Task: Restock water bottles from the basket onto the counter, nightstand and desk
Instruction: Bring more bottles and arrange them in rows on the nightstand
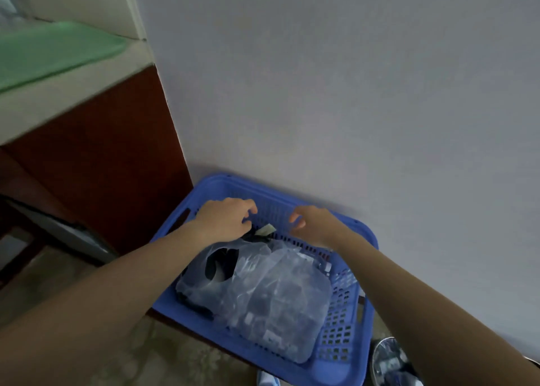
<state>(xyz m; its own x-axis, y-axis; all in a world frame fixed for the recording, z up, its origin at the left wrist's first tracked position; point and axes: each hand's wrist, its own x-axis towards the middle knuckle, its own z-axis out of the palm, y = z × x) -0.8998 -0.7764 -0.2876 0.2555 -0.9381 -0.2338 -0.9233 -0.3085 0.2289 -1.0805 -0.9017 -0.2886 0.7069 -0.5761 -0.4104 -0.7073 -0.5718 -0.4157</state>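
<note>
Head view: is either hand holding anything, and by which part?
Right hand holds nothing, fingers loosely curled over the basket. Left hand fingers sit at the dark top end of the plastic bag; a grip cannot be told.

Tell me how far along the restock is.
Nothing looks placed: no bottles show on the counter with its green mat. In hand: left hand and right hand reach over the plastic-wrapped pack in the blue basket, neither clearly gripping. Remaining: every bottle to counter, nightstand, desk.

Bare forearms, bare left hand (225, 219), bare right hand (315, 225), both over blue basket (222, 179), blurred white-and-blue shape (267, 380), maybe shoe toe, at basket's near rim
</note>
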